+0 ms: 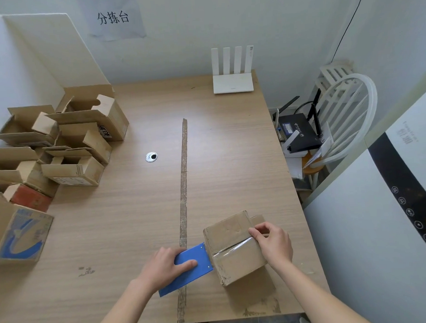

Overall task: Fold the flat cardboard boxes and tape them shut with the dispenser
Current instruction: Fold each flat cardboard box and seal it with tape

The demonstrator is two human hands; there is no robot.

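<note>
The cardboard box (235, 245) we are sealing sits near the table's (136, 213) front right corner, folded up and turned slightly askew, with its seam facing up so the tape can run straight across it. A strip of clear tape (231, 247) already stretches over that seam from the box's left side toward its right edge. Our left hand (167, 266) curls around the blue tape dispenser (187, 267), thumb pressed flat on its side, and holds it hard against the box's left face; we judge this keeps the strip taut and puts the cutter where the tape must break. Our right hand (271, 244) rests on the box's right top edge, fingers bent, the fingertips (253, 231) pressing the tape's free end down so it sticks and the box does not slide under the pull. Whether they pinch the tape or only press it we cannot tell. Along the table's left edge lies a heap of opened boxes (67, 143), well apart from our work, presumably waiting their turn. A white router (233, 83) stands at the far edge.
</note>
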